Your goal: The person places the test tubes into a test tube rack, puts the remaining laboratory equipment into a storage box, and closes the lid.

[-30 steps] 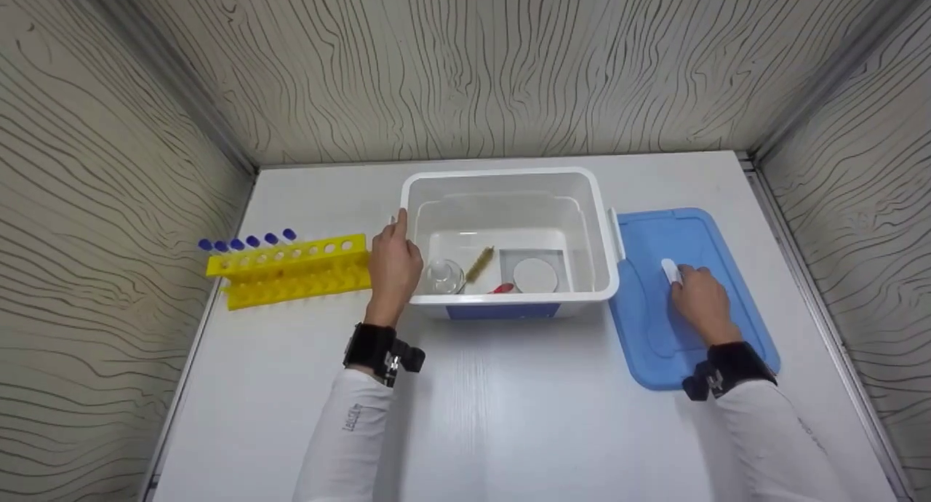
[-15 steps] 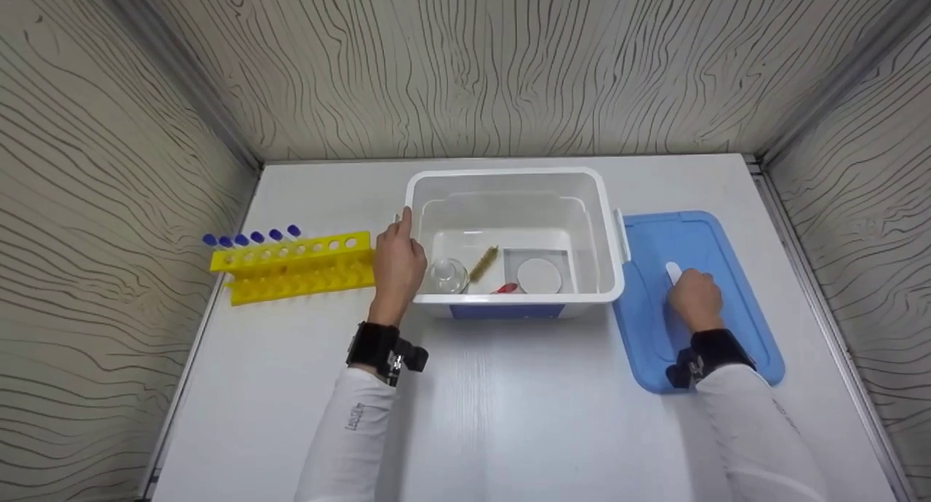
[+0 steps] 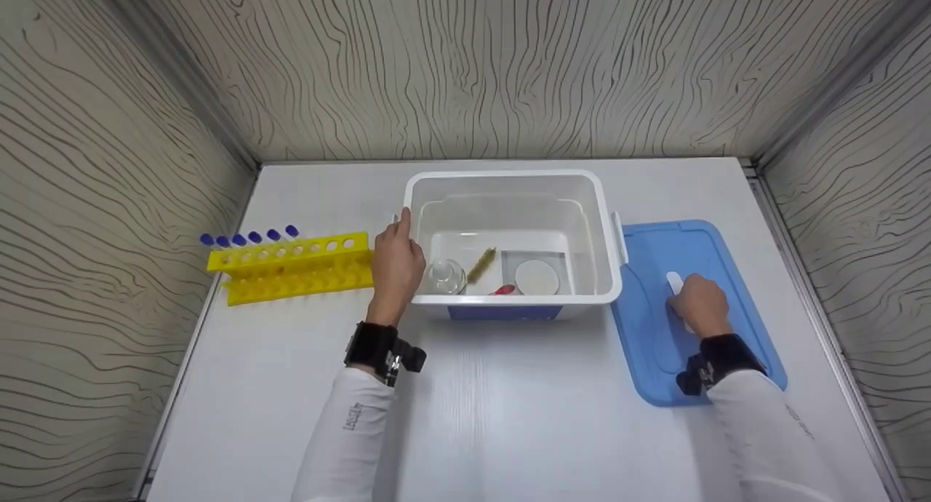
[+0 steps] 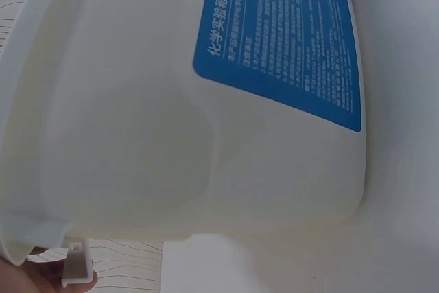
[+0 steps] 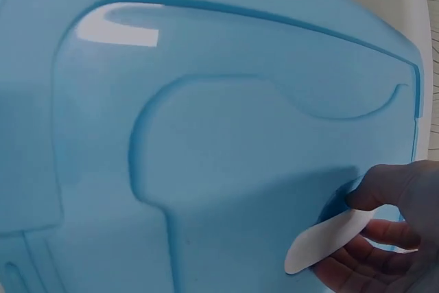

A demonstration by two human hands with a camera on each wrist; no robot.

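An open white plastic bin stands mid-table. My left hand grips its left rim, and in the left wrist view the fingers curl around a white side latch. On the right lies the bin's blue lid, top side up. My right hand holds the lid's white handle, the thumb above and the fingers curled underneath. Inside the bin are a clear glass vessel, a bottle brush, a red item and a round white disc on a grey sheet.
A yellow test tube rack with several blue-capped tubes stands left of the bin, close to my left hand. The lid lies against the bin's right side in the head view. Patterned wall panels border the white table.
The lid has slid slightly toward me, its white handle in my right hand. My left hand stays at the bin's left rim, and the bin is in about the same place.
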